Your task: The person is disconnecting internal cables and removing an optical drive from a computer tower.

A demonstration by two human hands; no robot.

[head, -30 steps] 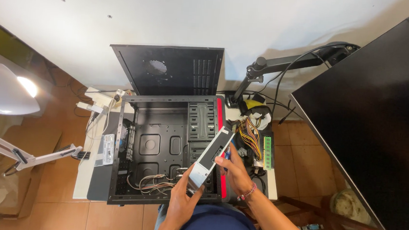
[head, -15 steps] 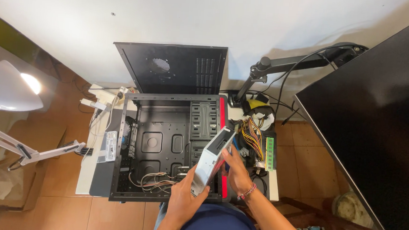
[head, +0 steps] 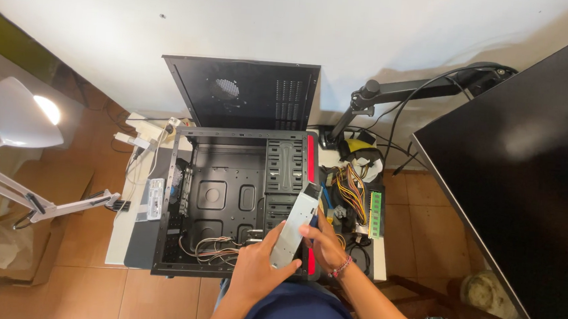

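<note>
— Since a moment ago my hands tipped the grey drive (head: 294, 227) a bit more upright. Where is it?
— Over the open computer case (head: 228, 202). My left hand (head: 256, 271) and right hand (head: 324, 245) both grip it.

Slim grey drive (head: 294, 227), tilted, over the open black case (head: 228, 202)

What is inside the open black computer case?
Inside the case are a bare metal floor, a drive cage and loose cables near the front. The hands and the grey drive they hold cover the lower right corner.
</note>
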